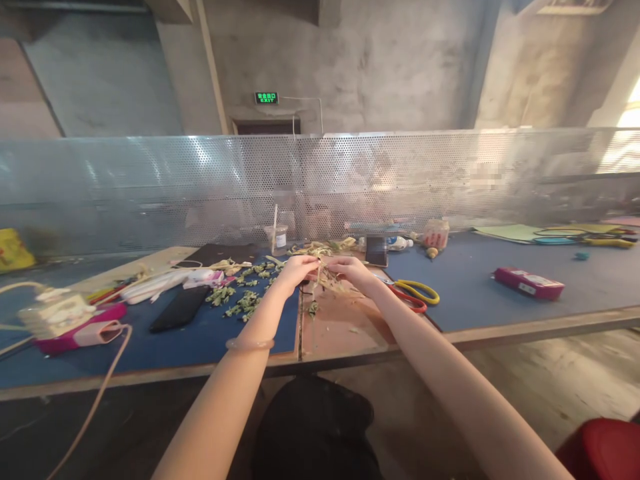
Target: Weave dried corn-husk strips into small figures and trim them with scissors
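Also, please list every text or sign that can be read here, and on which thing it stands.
"EXIT": green sign on the far wall; the line above it is too small.
Pink box label: too small to read.
Cup label: blurred.

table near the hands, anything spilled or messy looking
Yes. Green plant bits lie scattered loose over the blue mat beside the left hand, with a few more on the bare brown board below. Both it and the right hand pinch pale straw strands. Nothing looks broken.
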### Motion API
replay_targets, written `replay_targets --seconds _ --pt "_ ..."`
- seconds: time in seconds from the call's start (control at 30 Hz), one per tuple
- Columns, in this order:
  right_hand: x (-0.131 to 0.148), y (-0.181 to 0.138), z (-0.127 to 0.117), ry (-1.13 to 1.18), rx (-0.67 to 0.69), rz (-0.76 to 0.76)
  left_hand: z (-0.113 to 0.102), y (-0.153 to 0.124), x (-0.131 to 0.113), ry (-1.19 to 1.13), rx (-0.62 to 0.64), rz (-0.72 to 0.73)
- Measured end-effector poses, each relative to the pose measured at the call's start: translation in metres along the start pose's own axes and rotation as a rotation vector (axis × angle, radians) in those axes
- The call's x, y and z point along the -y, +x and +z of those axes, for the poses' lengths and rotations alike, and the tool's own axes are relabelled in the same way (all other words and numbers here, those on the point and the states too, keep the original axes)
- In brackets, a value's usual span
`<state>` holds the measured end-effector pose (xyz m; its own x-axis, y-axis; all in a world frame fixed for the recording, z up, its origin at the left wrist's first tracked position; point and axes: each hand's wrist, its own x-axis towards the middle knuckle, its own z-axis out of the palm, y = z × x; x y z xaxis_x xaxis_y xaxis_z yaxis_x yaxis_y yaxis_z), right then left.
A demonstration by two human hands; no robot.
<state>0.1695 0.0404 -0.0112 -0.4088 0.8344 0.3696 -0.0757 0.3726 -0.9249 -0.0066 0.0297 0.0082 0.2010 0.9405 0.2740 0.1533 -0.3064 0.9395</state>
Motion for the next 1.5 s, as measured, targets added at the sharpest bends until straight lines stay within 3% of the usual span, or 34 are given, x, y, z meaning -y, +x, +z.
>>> replay_targets --seconds 0.47,0.7,0.83,1.0,1.23,1.5 --pt "-0.001 0.002 0.002 0.13 0.057 0.011 0.001 0.001 0.0 0.039 -0.101 -0.033" --pt "0.0 0.002 0.003 0.106 0.058 0.024 0.005 -0.003 -0.006 -0.179 -0.087 -0.11" --pt "0.001 0.001 0.002 0.047 -0.006 0.044 0.005 -0.002 -0.005 -0.165 -0.106 -0.115" --pt "0.002 -0.001 0.002 -0.026 -0.01 0.021 0.005 -0.003 -0.005 -0.139 -0.02 -0.067" --pt "0.006 -0.004 0.004 -0.056 0.026 -0.039 0.004 -0.006 -0.006 0.024 -0.103 -0.065" --pt "0.01 -0.003 -0.001 0.069 -0.022 0.018 0.004 -0.003 -0.004 -0.067 -0.062 -0.105"
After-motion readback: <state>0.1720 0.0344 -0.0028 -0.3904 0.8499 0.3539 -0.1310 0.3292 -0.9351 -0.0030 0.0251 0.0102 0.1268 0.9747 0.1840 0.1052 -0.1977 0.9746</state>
